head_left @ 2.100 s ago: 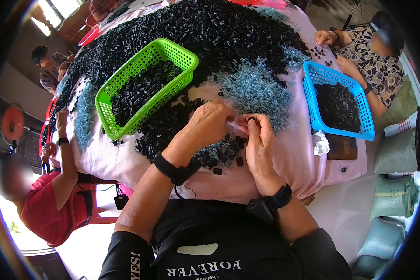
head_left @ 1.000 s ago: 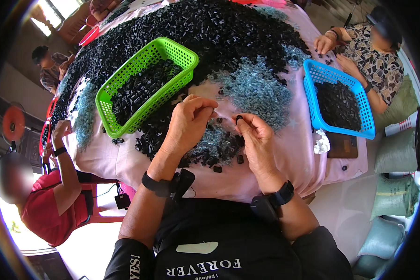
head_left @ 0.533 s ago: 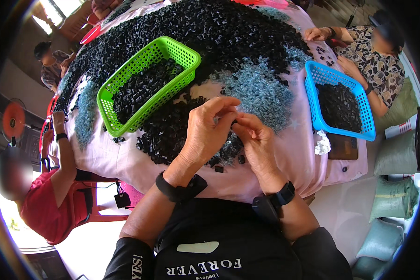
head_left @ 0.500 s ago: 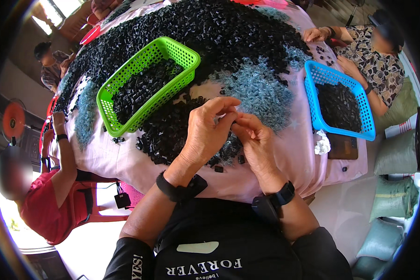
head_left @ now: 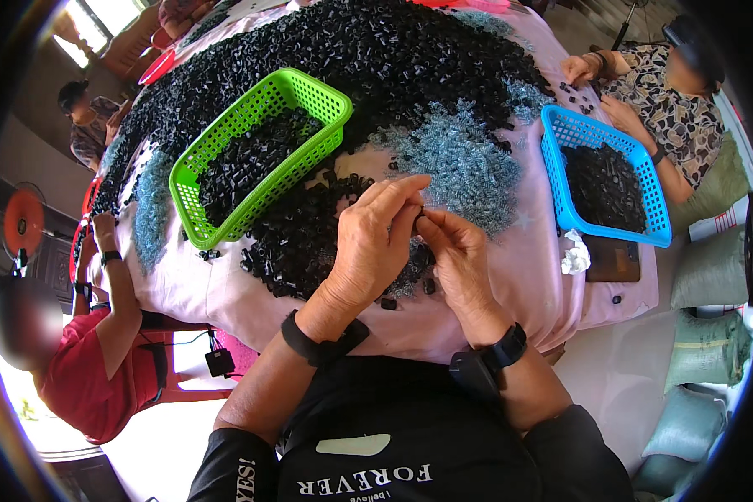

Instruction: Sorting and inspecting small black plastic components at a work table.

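Pinching a small black part (head_left: 419, 212) between both hands, left (head_left: 368, 243) and right (head_left: 456, 255), over the near pile (head_left: 301, 243); I judge sorting early: green basket (head_left: 309, 88) partly filled, most black pieces (head_left: 376, 50) still heaped on the desk (head_left: 510, 284)

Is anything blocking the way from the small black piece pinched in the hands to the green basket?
Nothing visible does. The small black plastic piece sits between both hands' fingers; only low loose black pieces lie between it and the green plastic mesh basket.
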Motion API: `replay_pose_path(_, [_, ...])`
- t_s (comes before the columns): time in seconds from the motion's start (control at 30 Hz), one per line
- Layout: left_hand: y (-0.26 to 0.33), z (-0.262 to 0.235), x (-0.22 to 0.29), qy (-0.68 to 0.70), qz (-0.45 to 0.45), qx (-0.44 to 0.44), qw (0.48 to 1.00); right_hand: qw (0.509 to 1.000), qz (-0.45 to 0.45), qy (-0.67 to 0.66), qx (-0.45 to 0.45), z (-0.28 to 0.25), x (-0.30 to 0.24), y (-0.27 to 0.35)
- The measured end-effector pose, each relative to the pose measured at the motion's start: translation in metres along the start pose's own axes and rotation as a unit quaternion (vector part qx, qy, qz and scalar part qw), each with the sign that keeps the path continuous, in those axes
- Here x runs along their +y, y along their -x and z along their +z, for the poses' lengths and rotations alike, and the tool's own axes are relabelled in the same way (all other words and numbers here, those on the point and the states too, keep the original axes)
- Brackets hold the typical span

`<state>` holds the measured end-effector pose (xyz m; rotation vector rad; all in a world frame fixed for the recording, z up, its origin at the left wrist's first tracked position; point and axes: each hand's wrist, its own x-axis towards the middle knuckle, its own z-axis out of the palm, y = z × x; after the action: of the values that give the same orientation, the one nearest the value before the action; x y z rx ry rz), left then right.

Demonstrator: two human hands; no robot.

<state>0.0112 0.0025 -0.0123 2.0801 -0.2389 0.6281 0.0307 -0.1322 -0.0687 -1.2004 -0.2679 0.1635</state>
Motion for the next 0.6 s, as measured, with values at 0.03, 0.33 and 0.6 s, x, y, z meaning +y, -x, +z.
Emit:
replay_pose_path(0.03, [0.001, -0.001, -0.001, -0.001, 0.0, 0.0, 1.0, 1.0, 0.0, 0.0, 0.0, 0.001, -0.001, 0.0])
replay_pose_path(0.33, [0.004, -0.005, -0.003, -0.055, 0.058, -0.023, 0.997, 1.0, 0.008, 0.026, 0.003, 0.001, -0.002, 0.001])
replay_pose_path(0.6, [0.006, -0.013, -0.005, -0.038, 0.101, -0.046, 0.993, 0.999, 0.036, -0.029, 0.006, 0.002, -0.008, 0.002])
